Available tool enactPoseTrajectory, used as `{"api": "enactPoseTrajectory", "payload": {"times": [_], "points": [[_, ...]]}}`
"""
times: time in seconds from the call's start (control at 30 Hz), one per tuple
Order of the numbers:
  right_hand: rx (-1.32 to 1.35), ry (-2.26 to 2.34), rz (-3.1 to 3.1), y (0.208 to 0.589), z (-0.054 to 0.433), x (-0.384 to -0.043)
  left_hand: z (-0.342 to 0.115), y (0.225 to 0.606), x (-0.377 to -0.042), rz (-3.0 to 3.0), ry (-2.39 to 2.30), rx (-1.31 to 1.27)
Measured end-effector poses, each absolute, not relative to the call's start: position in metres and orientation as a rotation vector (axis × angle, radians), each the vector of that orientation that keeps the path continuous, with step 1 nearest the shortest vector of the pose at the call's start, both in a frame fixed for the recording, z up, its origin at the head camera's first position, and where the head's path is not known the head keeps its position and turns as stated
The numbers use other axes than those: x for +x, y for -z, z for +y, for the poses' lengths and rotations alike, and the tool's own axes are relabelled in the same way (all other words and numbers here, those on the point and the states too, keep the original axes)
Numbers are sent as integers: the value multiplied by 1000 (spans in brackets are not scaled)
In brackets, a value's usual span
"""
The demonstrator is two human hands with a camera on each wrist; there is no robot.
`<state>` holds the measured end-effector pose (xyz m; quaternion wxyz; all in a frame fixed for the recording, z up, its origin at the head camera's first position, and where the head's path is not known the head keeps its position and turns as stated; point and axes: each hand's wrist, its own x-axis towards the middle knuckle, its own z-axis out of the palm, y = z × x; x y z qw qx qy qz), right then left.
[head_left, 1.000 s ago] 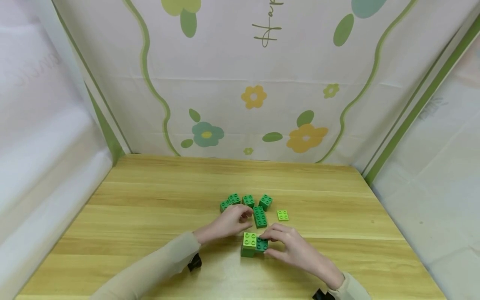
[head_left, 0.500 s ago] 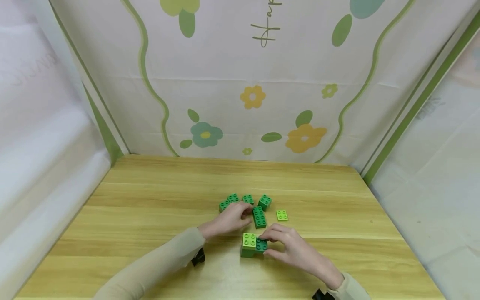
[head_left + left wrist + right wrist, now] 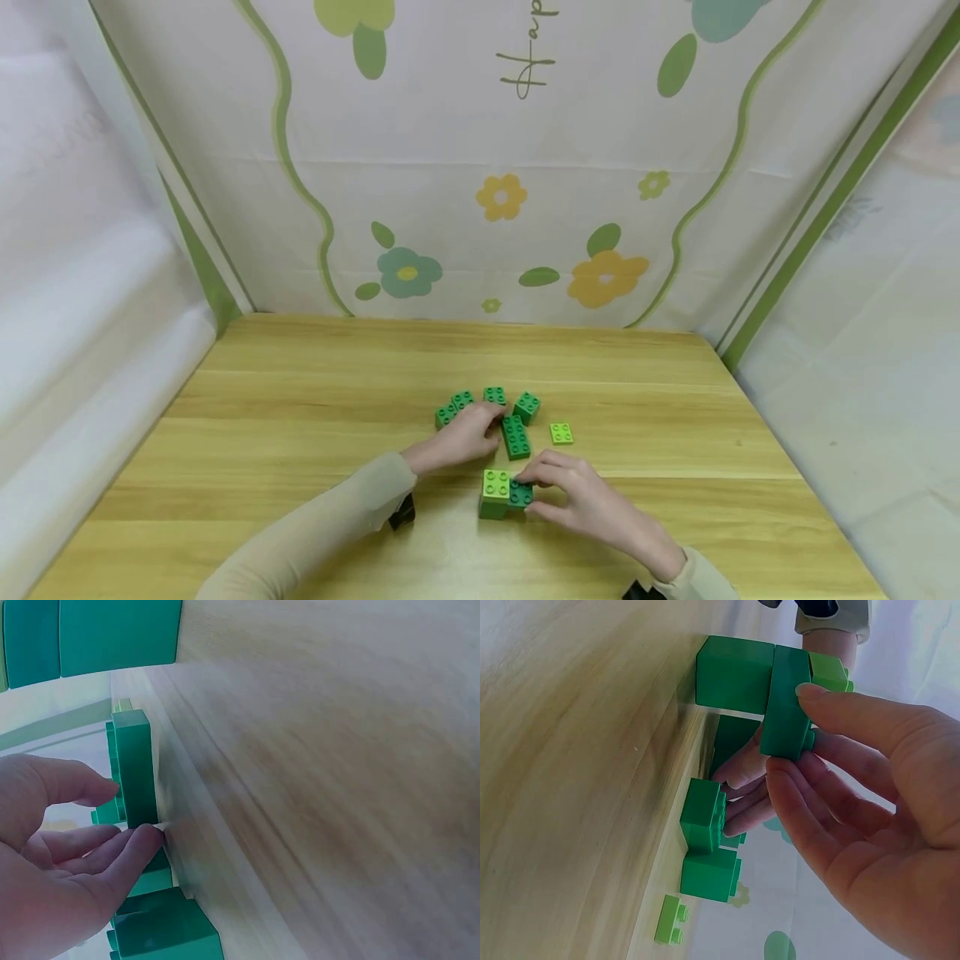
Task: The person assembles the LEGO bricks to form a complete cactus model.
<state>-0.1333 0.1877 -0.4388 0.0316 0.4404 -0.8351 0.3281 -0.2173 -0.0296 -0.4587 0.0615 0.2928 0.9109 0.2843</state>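
Note:
In the head view my right hand [image 3: 581, 498] pinches the overhanging end of a dark green brick [image 3: 521, 493] between thumb and fingers. That brick belongs to a small stack, with a green brick [image 3: 735, 673] beneath it and a lime green brick [image 3: 496, 482] on top. My left hand [image 3: 463, 435] reaches in among the loose bricks, its fingers slightly bent with nothing seen between them. Its fingertips are close to a long green brick [image 3: 516, 437] and a small green brick [image 3: 494, 396]; whether they touch either cannot be told.
Two small green bricks [image 3: 447, 415] lie left of the left hand, partly hidden by it. Another green brick [image 3: 527, 407] stands behind the long one. A flat lime green brick [image 3: 561, 433] lies to the right on the wooden table [image 3: 300, 400]. Printed cloth walls surround the table.
The left hand has moved slightly forward toward the small green brick at the back. The right hand keeps its pinch on the stack; the head view has shifted a little.

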Motion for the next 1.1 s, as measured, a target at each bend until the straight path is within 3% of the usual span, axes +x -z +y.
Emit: {"api": "enactPoseTrajectory", "payload": {"times": [1.1], "points": [[1385, -1014, -2504, 442, 189, -132, -35, 463, -210, 2784, -666, 1107]]}}
